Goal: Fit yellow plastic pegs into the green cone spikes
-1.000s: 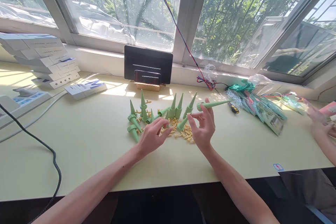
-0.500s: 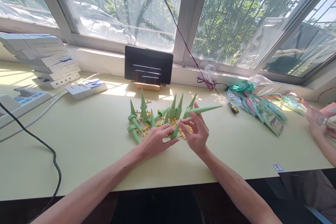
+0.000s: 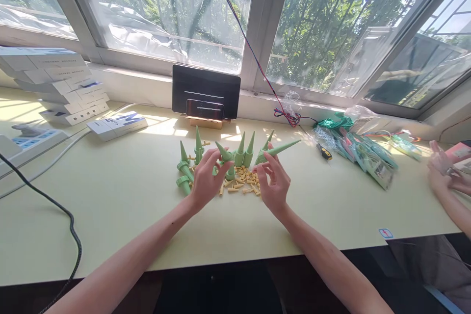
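My left hand (image 3: pixel 208 176) pinches a green cone-shaped spike (image 3: pixel 222 152) between thumb and fingers, its tip slanting up to the left. Another green spike (image 3: pixel 285 146) lies across the fingers of my right hand (image 3: pixel 274 179), tip pointing right. The right thumb and fingertips are curled near each other, and I cannot make out anything small between them. Between and below the hands is a pile of small yellow pegs (image 3: pixel 243 179). Upright green spikes (image 3: pixel 240 151) stand behind the pile. A few tipped green spikes (image 3: pixel 184 184) lie to the left, partly hidden by my left hand.
Behind the spikes, a tablet (image 3: pixel 206 86) and a phone (image 3: pixel 204 109) lean in a stand. White boxes (image 3: pixel 66 81) are stacked left, near a power strip (image 3: pixel 40 144). Right are a yellow-black cutter (image 3: pixel 324 151), bagged parts (image 3: pixel 371 157) and another person's hands (image 3: pixel 441 171).
My left hand has lifted a green spike up from the table and tilted it. The right hand's spike has shifted slightly left and up. The view has moved a little.
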The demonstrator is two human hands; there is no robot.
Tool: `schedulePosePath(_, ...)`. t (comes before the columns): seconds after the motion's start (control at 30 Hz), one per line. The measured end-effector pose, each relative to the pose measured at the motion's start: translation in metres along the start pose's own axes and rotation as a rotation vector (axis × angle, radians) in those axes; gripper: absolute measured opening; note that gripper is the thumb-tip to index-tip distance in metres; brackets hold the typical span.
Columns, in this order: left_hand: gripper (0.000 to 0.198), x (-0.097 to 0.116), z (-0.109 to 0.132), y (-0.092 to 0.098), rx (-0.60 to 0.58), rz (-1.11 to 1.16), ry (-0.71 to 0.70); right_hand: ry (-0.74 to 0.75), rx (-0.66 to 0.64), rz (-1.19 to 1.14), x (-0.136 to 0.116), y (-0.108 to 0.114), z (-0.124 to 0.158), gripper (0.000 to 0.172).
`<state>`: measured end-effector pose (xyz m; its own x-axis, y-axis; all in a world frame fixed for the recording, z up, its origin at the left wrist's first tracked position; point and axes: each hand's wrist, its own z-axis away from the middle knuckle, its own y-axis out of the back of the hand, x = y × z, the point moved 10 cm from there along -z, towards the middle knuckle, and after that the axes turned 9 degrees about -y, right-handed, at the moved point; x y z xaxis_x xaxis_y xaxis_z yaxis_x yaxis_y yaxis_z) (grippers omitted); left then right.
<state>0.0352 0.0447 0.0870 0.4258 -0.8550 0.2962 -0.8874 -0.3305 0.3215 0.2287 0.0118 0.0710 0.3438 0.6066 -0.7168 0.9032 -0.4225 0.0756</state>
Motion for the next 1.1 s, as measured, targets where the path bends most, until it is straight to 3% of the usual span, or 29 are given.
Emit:
schedulePosePath(0.2,0.019,-0.016,-0.003,-0.004,0.027,-0.016,0.102,-0.033,-0.042,0.021,0.001,-0.004,-0.001,0.035)
schedulePosePath(0.43,0.022,-0.014,-0.004,-0.019,-0.096,-0.039,0.025,-0.045,-0.088,0.030,-0.001,-0.007,-0.001,0.033)
schedulePosePath(0.6,0.019,-0.013,-0.002,-0.021,-0.120,-0.032,0.038,-0.055,-0.112,0.063,-0.006,-0.010,-0.002,0.029)
schedulePosePath(0.83,0.006,0.008,0.000,0.009,0.089,-0.091,-0.032,-0.042,-0.149,0.093,-0.005,-0.014,0.001,0.026)
schedulePosePath(1.1,0.012,0.016,0.020,-0.023,-0.206,0.092,0.011,0.022,-0.374,0.079,-0.010,-0.038,0.010,0.025)
